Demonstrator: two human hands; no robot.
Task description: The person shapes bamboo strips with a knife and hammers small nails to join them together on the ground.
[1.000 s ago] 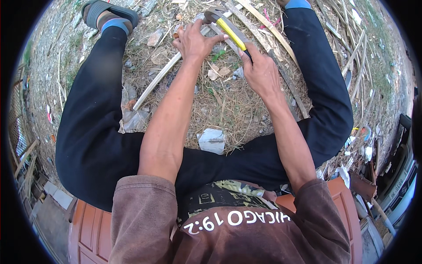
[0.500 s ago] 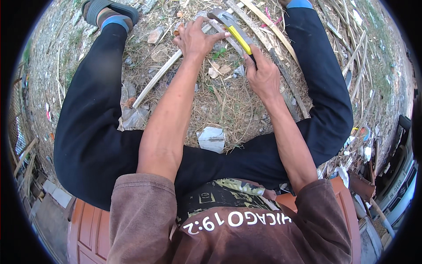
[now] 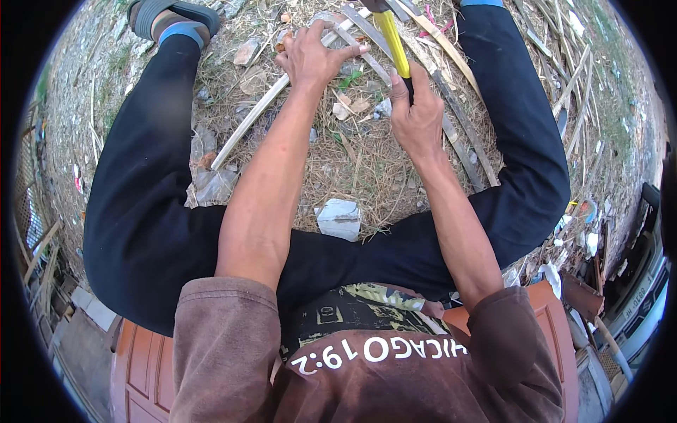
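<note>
The right hand [image 3: 417, 120] has its fingers wrapped tight around the yellow-and-black handle of a hammer [image 3: 390, 35], whose head runs out past the top edge of the view. The left hand [image 3: 314, 56] lies spread over a grey bamboo strip [image 3: 264, 109], fingertips pressing it down onto the dry-grass ground [image 3: 367, 169]. The hammer shaft passes just right of the left fingers, above more bamboo slats [image 3: 458, 120]. A crumpled white wrapper [image 3: 338, 218] lies nearer the body, between the black-trousered legs.
</note>
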